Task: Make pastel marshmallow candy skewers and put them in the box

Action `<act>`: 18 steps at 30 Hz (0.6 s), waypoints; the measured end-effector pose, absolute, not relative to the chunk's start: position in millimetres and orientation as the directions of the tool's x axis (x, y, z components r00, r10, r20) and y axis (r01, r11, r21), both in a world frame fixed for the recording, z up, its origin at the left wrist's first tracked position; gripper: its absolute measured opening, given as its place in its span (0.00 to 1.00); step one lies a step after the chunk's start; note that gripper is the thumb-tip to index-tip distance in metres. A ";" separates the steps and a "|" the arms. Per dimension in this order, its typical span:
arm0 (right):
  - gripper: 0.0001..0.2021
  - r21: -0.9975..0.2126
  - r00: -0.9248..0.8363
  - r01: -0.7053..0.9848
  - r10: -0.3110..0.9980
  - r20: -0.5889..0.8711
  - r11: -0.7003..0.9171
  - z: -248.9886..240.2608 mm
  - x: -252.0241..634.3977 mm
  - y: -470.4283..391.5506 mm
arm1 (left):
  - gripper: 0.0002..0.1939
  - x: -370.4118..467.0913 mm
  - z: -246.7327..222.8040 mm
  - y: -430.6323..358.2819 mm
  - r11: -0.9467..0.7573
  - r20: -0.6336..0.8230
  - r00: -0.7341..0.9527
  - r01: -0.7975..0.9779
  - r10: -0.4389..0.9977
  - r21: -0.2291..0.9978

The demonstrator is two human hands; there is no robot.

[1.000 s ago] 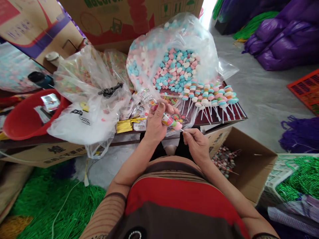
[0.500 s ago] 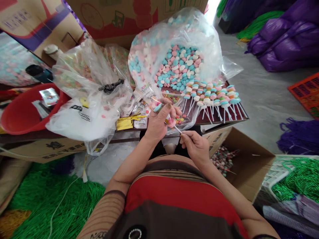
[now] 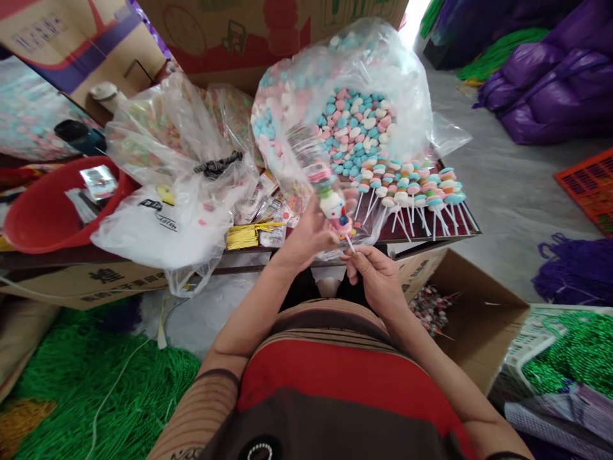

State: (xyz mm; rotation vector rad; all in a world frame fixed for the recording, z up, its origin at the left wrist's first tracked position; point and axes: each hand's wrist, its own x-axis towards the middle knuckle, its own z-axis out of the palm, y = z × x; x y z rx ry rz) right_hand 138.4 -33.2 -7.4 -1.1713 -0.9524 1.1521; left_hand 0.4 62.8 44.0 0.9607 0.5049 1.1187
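Between my hands a candy skewer (image 3: 334, 203) stands tilted, inside a clear printed wrapper whose top end is blurred. My left hand (image 3: 306, 235) is closed around its side, the thumb in front and fingertips showing behind. My right hand (image 3: 378, 273) pinches the white stick (image 3: 350, 243) at its lower end. Just behind, an open plastic bag (image 3: 407, 105) holds pink, blue and white candies (image 3: 354, 121). On the table to the right lie several finished-looking candy skewers (image 3: 412, 185), sticks toward me. Yellow twist ties (image 3: 242, 236) lie left of my left hand, beside printed wrappers (image 3: 275, 214).
A red basin (image 3: 48, 223) and a white plastic bag (image 3: 163, 233) occupy the table's left. Below the right edge stands an open cardboard box (image 3: 483, 313) with small wrapped items inside. Green strands (image 3: 119, 383) cover the floor at left; a white crate (image 3: 517, 351) is at right.
The wrapper now covers the candies down to the stick and stands more upright. My left hand has shifted down around it; my right hand keeps its pinch on the stick.
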 end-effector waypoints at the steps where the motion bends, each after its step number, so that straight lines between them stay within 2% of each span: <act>1: 0.13 -0.986 0.190 -0.167 0.982 -0.020 0.012 -8.6 139.3 -33.6 | 0.35 -5.6 47.6 66.6 0.107 0.118 0.353 -0.555 0.928 0.825; 3: 0.13 -0.991 0.210 -0.134 0.978 -0.006 0.022 -10.1 141.3 -34.5 | 0.35 -14.7 58.7 73.2 0.076 0.116 0.266 -0.616 0.957 0.784; 6: 0.12 -0.999 0.233 -0.003 0.971 0.046 0.048 -10.1 143.4 -35.3 | 0.26 -14.8 74.5 76.8 0.021 0.143 0.199 -0.648 0.969 0.762; 10: 0.08 -0.956 0.307 0.253 0.925 0.225 0.149 -9.2 142.6 -34.7 | 0.15 3.8 77.2 70.1 -0.042 0.156 0.106 -0.681 0.982 0.731; 12: 0.08 -0.936 0.297 0.294 0.913 0.280 0.191 -8.4 140.1 -33.8 | 0.14 12.2 73.2 64.5 -0.032 0.117 0.077 -0.689 0.990 0.724; 15: 0.13 -0.981 0.204 0.142 0.966 0.160 0.132 -4.8 135.2 -31.5 | 0.15 18.0 68.0 56.0 0.029 0.076 0.127 -0.670 0.989 0.742; 18: 0.19 -0.992 0.027 -0.111 0.998 -0.055 -0.052 -0.2 132.2 -28.2 | 0.18 17.6 66.6 51.2 0.084 0.038 0.179 -0.628 0.983 0.774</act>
